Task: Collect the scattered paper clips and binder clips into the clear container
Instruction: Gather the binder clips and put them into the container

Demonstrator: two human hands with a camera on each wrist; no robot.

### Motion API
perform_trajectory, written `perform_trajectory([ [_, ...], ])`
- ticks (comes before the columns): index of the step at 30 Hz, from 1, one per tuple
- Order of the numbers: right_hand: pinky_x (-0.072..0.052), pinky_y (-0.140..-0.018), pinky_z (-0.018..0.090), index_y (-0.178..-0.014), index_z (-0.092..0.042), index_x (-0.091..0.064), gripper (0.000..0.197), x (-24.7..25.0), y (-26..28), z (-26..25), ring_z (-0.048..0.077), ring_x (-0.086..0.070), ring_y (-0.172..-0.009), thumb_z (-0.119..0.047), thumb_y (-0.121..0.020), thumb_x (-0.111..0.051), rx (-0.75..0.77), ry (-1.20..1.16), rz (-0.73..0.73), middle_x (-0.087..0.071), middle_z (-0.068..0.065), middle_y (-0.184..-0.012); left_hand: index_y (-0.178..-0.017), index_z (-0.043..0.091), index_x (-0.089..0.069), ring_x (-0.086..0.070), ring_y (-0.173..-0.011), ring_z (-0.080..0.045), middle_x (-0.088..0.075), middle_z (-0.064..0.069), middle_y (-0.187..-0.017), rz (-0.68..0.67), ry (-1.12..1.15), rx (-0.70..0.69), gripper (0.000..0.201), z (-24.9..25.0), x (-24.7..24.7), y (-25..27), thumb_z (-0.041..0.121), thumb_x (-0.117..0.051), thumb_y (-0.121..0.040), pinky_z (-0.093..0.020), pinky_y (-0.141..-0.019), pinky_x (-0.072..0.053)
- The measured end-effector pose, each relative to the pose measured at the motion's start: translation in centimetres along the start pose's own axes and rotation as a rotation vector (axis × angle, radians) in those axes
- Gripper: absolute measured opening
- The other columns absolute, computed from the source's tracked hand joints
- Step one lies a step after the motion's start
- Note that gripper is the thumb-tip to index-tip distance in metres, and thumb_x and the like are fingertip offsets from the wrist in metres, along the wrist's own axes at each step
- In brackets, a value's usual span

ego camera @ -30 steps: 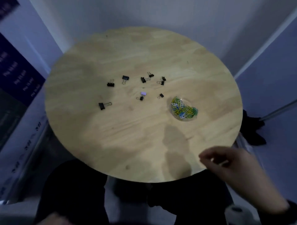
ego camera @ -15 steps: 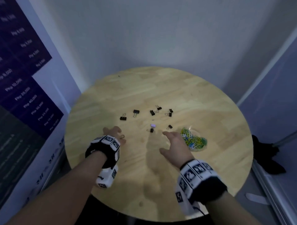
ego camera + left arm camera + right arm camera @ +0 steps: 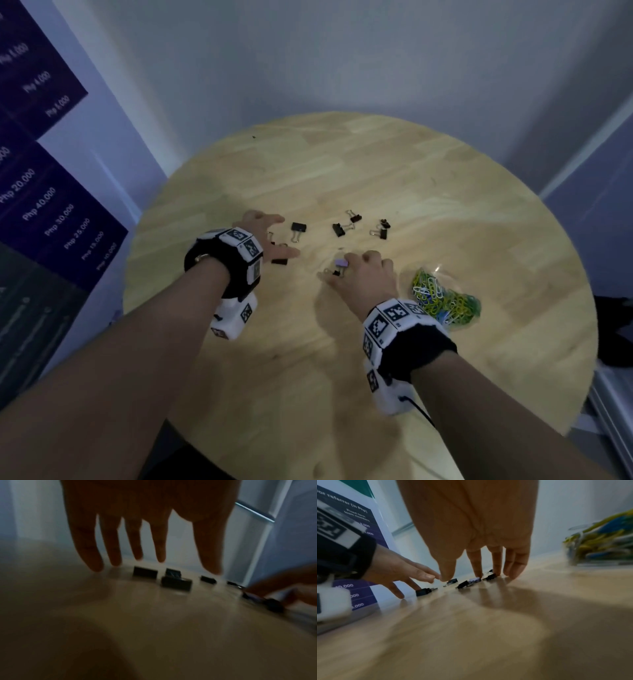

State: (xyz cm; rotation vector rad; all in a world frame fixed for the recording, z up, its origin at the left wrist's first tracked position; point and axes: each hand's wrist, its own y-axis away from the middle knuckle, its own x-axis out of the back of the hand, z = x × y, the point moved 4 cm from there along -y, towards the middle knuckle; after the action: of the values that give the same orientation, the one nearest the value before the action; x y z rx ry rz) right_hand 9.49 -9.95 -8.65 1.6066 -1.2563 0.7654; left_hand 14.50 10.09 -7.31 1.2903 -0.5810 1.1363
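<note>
Several black binder clips lie on the round wooden table [image 3: 359,394]. My left hand [image 3: 286,238] hovers with straight, spread fingers over one black binder clip [image 3: 279,261], also seen as the nearest dark block [image 3: 176,583] in the left wrist view. My right hand [image 3: 337,269] reaches down with straight fingers; its fingertips [image 3: 477,573] touch the table around a lilac binder clip [image 3: 340,263] [image 3: 475,580] and a small black clip [image 3: 463,584]. Neither hand holds anything. The clear container [image 3: 442,301] of yellow, green and blue paper clips sits right of my right wrist.
More black binder clips lie beyond the hands: one [image 3: 298,228] by the left fingers, a pair [image 3: 339,229] in the middle and a pair [image 3: 383,233] to the right. A dark poster [image 3: 51,205] covers the left wall. The table edge curves close on all sides.
Both hands came up from below the table's near edge and moved forward onto the clips. The left hand slid past its first clip; the right hand lowered onto the lilac clip.
</note>
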Motion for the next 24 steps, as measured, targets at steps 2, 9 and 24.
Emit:
perform_trajectory([
  [2,-0.032,-0.103,0.039,-0.131,-0.023,-0.046,0.060,-0.3,0.4,-0.4,0.030,-0.032,-0.124,-0.054,-0.081,-0.058,0.078,-0.049,-0.025,-0.037,0.009,-0.136,-0.140,0.043,-0.032,-0.027,-0.139,-0.032,-0.023,0.001,-0.151,-0.093,-0.129,-0.063,0.083,0.2,-0.9,0.1,0.065,-0.067,-0.067,-0.047,-0.111,-0.032],
  [9,-0.042,-0.095,0.032,-0.115,-0.010,-0.059,0.028,-0.5,-0.2,-1.9,0.032,-0.045,-0.114,-0.013,-0.088,-0.056,0.170,-0.118,-0.095,-0.041,0.014,-0.122,-0.119,0.022,-0.060,-0.054,-0.115,-0.028,-0.047,-0.010,-0.129,-0.024,-0.064,-0.216,0.038,1.5,-1.7,1.7,0.033,-0.068,-0.083,-0.032,-0.093,-0.043],
  [24,-0.042,-0.077,0.032,-0.105,-0.002,-0.061,0.028,0.6,0.2,-1.9,0.032,-0.056,-0.103,0.008,-0.084,-0.045,0.224,-0.007,-0.070,-0.057,0.017,-0.110,-0.090,0.017,-0.045,-0.042,-0.074,-0.022,-0.036,-0.002,-0.084,0.061,-0.045,-0.248,0.023,3.8,-2.9,2.5,0.014,-0.066,-0.080,-0.024,-0.067,-0.031],
])
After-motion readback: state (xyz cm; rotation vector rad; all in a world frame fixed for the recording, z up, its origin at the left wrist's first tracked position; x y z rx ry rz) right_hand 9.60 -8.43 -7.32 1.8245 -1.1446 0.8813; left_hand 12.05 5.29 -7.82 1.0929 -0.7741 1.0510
